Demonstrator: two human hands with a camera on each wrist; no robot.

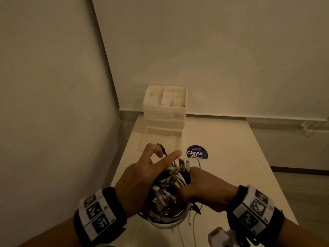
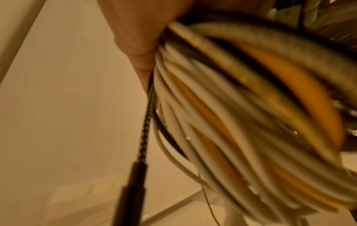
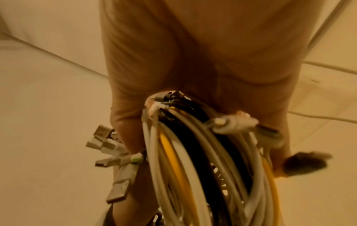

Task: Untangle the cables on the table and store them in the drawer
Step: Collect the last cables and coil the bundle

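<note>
Cables [image 1: 169,193] sit bunched above the table [image 1: 231,166], gripped by the right hand [image 1: 206,191] and cradled by the left hand [image 1: 142,179] with forefinger straight; tease one plug loose before pulling, drawer [image 1: 160,139] waiting open beyond.

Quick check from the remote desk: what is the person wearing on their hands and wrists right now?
Both hands, the left hand and the right hand, are bare: no gloves, no sleeves. Each wrist carries a black strap with a white band of square black-and-white markers, the left band and the right band.
</note>
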